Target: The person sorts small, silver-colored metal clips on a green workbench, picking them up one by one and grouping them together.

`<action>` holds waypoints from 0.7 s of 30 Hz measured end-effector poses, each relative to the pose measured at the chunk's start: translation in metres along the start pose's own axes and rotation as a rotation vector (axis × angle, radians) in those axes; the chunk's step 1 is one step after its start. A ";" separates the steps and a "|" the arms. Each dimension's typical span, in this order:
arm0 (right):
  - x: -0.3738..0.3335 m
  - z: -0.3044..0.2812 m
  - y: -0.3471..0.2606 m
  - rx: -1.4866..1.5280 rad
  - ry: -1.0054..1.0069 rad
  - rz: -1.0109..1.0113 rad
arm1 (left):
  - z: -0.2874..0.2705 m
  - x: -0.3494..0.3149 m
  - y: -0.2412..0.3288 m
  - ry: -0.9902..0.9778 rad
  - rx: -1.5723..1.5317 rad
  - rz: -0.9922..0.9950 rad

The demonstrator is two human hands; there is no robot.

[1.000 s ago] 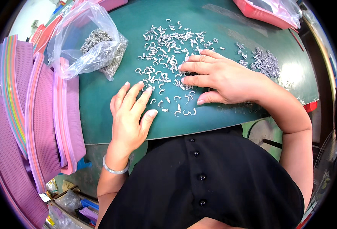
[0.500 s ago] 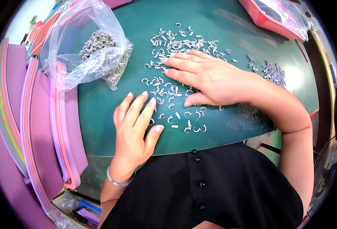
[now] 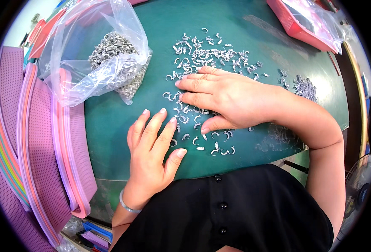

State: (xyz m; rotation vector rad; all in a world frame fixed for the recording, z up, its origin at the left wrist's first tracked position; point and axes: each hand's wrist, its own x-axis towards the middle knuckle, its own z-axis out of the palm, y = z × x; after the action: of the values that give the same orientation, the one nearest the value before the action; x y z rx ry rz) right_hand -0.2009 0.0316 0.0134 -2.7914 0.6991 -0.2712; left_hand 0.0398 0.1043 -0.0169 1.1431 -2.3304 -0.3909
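Small silvery curved metal pieces (image 3: 219, 55), C-shaped with bumpy outer sides, lie scattered over the green tabletop (image 3: 151, 21). My right hand (image 3: 223, 94) rests flat over the middle of them, fingers stretched to the left and thumb apart; the pieces beneath the palm are hidden. Left of and nearer than it, my left hand (image 3: 151, 149) lies with fingers spread, its fingertips beside the left edge of the scatter. Neither hand visibly holds a piece. Several loose pieces (image 3: 216, 147) lie in front of my right thumb.
A clear plastic bag (image 3: 128, 63) filled with similar metal pieces stands open at the far left. Stacked purple perforated baskets (image 3: 38, 117) line the left side. A small heap of darker pieces (image 3: 305, 88) sits beyond my right forearm. A pink tray (image 3: 297, 27) with plastic film is at the far right.
The whole view has shifted slightly, so the table contents appear a little lower and further right. My right hand has moved slightly nearer relative to the pieces, uncovering some at the far side.
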 end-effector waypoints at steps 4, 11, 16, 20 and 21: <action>0.004 0.000 0.002 -0.025 0.051 -0.004 | -0.001 0.000 -0.001 0.000 -0.009 0.002; 0.006 0.003 0.003 -0.068 0.061 0.003 | 0.000 -0.001 0.000 0.019 -0.031 -0.009; 0.004 -0.001 0.004 0.022 0.046 -0.009 | 0.000 -0.001 0.000 0.017 -0.033 -0.011; 0.003 0.002 0.010 -0.058 0.114 0.022 | 0.000 -0.001 0.000 0.025 -0.037 -0.013; 0.002 0.002 0.011 -0.077 0.106 0.039 | 0.000 -0.001 0.000 0.028 -0.041 -0.015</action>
State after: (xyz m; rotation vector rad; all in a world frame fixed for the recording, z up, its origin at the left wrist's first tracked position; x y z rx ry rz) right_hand -0.2035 0.0219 0.0082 -2.8501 0.8035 -0.3959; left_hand 0.0404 0.1053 -0.0176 1.1398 -2.2808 -0.4236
